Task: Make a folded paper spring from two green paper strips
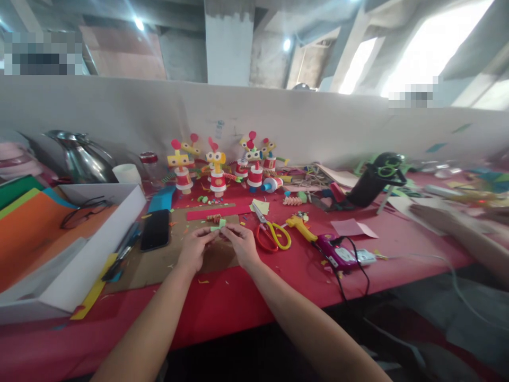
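Note:
Between my fingertips is a small light green paper piece (218,227), with a striped coiled paper strip (213,218) just behind it; I cannot tell whether the two are joined. My left hand (195,245) pinches the green piece from the left, and my right hand (240,243) pinches it from the right. Both hands are over a brown cardboard sheet (159,268). Scissors (268,228) with red and yellow handles lie right of my right hand, partly open. Beyond my hands, a red paper strip (217,209) lies on the table.
Several paper-cup figures (217,178) stand at the back. A yellow glue gun (302,228) and a purple power strip (338,253) with cables lie right. Left are a phone (155,230) and a white box (107,233) of coloured paper. Another person's arm (457,228) reaches in from the right.

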Motion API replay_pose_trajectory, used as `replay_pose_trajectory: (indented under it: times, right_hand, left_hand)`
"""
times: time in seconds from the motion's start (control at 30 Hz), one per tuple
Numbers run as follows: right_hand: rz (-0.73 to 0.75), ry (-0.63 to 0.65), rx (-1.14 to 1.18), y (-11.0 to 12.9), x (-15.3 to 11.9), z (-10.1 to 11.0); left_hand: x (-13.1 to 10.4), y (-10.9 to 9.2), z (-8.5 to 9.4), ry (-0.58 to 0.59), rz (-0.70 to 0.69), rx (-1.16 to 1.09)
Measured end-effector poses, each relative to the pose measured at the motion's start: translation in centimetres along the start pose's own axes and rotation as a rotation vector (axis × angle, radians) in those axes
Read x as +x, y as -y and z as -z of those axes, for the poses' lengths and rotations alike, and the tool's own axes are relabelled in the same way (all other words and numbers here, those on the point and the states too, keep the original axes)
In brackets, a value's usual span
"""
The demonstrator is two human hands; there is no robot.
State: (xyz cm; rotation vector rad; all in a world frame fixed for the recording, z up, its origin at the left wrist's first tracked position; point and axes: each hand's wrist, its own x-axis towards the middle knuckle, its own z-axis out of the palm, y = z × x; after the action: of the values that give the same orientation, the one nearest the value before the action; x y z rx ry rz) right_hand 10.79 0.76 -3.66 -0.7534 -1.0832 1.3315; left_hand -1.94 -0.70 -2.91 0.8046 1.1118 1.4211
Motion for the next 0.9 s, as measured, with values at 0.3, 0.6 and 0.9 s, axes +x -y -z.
replay_pose_trajectory:
  times: [0.3, 0.6, 0.9]
  right_hand:
    - [0.067, 0.001, -0.076, 0.1, -0.2, 0.03]
    - [-0.083, -0.046, 0.115, -0.06, 0.13, -0.26]
    - [-0.125, -0.034, 0.175, 0.14, 0.14, -0.03]
  left_hand:
    - [0.05, -0.35, 0.13, 0.054, -0.1, 0.138]
    - [-0.18, -0.17, -0.34, -0.004, -0.137, 0.142]
    - [-0.29, -0.1, -0.39, 0.008, -0.097, 0.095]
